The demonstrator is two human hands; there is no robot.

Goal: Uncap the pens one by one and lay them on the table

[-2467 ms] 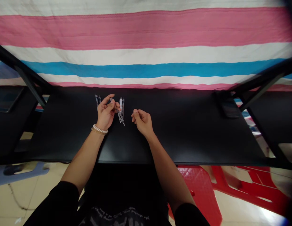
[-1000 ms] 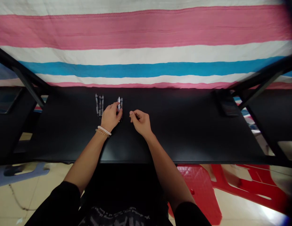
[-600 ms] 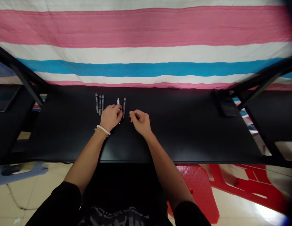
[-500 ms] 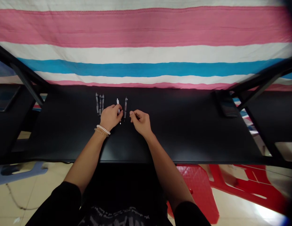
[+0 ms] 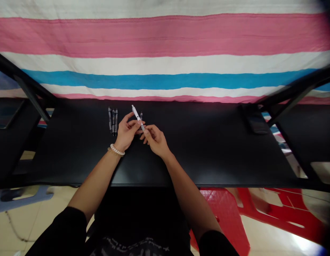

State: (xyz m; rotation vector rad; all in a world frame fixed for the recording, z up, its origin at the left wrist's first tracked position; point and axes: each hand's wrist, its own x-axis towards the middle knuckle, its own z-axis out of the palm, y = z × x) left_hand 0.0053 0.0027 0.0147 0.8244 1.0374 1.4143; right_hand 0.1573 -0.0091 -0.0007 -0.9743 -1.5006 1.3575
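— what did the hands have hold of?
— one white pen (image 5: 136, 115). the left hand (image 5: 125, 130) pinched its barrel between thumb and fingertips, and the right hand (image 5: 152, 139) had its fingers closed on the lower end. the top of the pen angled up and away from both.
— anything else close by?
— another pen (image 5: 141, 115) lay just beyond the fingers, partly hidden, and three dark pens (image 5: 113, 121) sat side by side just left of the left hand, on the black table (image 5: 207, 149).

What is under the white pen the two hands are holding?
Under the slim white pen, raised by the left hand and right hand, lies a dark pen on the black table; the hands hide most of it.
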